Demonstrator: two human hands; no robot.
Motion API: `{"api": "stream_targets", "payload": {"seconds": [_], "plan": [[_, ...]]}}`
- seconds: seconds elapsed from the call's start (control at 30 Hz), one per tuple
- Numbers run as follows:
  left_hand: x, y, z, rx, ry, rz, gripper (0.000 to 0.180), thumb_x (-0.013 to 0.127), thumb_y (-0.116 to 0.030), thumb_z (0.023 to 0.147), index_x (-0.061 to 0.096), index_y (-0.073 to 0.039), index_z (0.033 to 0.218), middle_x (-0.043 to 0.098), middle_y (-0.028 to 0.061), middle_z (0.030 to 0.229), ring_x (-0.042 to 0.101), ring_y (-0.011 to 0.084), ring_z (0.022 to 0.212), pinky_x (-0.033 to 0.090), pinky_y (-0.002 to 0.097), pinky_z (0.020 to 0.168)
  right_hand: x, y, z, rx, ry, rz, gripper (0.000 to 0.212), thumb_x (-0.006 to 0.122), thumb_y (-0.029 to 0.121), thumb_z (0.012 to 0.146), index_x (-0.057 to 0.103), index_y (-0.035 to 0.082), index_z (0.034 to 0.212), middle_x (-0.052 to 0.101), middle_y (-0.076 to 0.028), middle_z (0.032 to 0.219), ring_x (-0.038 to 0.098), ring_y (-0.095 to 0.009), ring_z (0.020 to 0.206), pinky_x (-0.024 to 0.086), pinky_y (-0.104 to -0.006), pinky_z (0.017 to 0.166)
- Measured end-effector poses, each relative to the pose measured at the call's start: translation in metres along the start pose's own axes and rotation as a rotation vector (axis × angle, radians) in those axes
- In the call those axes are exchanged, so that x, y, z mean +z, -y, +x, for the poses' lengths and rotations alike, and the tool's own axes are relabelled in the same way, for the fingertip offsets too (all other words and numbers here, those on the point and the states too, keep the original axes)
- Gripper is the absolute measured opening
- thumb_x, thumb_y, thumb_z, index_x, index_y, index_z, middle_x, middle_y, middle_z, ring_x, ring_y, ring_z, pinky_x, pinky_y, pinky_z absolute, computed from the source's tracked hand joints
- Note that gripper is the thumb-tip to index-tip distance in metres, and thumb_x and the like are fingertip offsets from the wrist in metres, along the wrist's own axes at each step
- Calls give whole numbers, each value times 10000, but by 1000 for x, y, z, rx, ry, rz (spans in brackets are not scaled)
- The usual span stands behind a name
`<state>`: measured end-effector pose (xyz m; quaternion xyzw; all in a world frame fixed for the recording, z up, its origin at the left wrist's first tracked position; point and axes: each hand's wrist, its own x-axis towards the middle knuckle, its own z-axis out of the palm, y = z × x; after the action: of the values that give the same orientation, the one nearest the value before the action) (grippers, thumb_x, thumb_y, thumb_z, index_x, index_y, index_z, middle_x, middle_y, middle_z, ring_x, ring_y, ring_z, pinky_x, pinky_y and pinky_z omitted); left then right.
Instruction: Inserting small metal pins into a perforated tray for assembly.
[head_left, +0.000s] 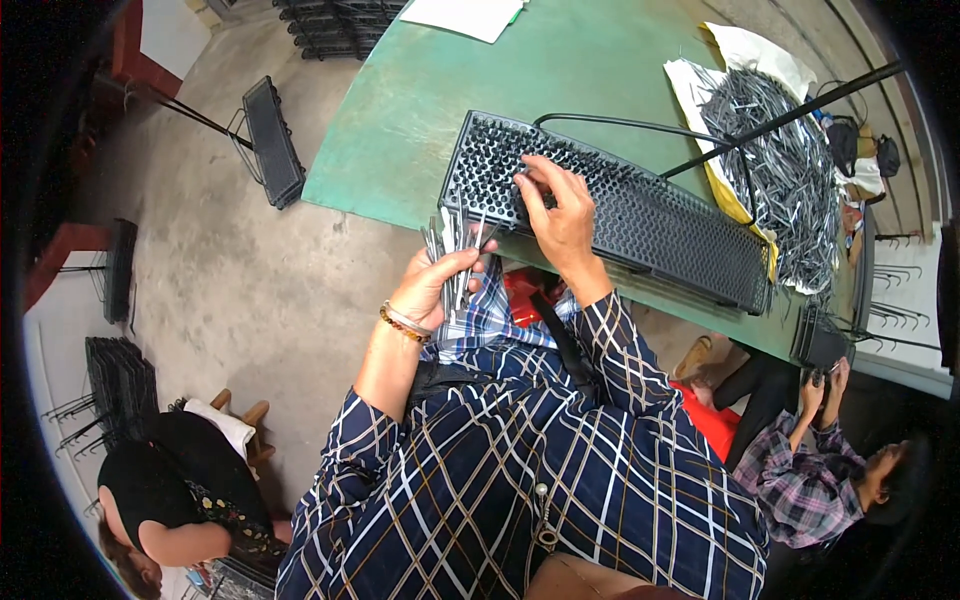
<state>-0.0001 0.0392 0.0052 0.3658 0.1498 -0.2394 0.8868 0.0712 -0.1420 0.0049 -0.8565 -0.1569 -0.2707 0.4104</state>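
A long black board (660, 225) pitted with rows of small holes lies across the green table in front of me. Short dark tufts stick up over its left part, and a bent black metal rod frame (640, 124) runs along its far side. My left hand (440, 275) is closed round a bunch of thin grey and black strips (457, 240), just off the board's near left corner. Over the tufted part, my right hand (560, 205) has thumb and index finger bent together at the surface. Whatever sits between those fingertips is too small to make out.
An open white and yellow sack (735, 185) spills a heap of loose strips (775, 150) at the table's right. White paper (465, 15) lies on the far edge. Similar black boards (270, 140) stand on the floor at left. One person sits at right, another at lower left.
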Motion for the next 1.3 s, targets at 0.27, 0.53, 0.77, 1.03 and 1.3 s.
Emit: {"api": "stream_targets", "payload": {"seconds": [0.27,0.53,0.77,1.03,1.3], "plan": [[2,4,-3,-47,-20,-30,344,628,-35,819,529,-17,1148,636,133,1001,589,132,758,492,250,579,1,-3,-3,-49,7,-19,207,707,95,763,659,65,963,657,-57,823,595,-209,729,430,-326,696],[8,11,-8,-32,-51,14,340,621,-41,821,528,-28,1149,637,130,993,592,132,737,501,251,570,4,-1,-4,-199,3,-193,147,708,112,731,668,76,868,618,-50,982,562,-237,895,408,-367,769],[18,16,-11,9,-65,7,359,625,-41,827,523,-53,1170,631,123,1007,594,140,753,512,253,585,0,1,-1,-97,-18,17,145,684,95,761,681,43,896,634,-84,921,578,-266,872,440,-365,778],[25,23,-17,88,-157,46,363,616,-56,843,520,-77,1192,635,89,1029,618,149,796,524,259,608,-25,21,-23,464,430,870,190,679,136,833,684,-13,952,650,-58,829,563,-71,669,449,-202,583],[33,38,-25,18,-180,39,335,613,-80,846,520,-73,1167,649,89,1035,620,135,743,527,250,608,-38,11,-5,526,143,685,148,662,88,842,678,-7,954,675,-52,850,587,-74,674,464,-199,586]]}}
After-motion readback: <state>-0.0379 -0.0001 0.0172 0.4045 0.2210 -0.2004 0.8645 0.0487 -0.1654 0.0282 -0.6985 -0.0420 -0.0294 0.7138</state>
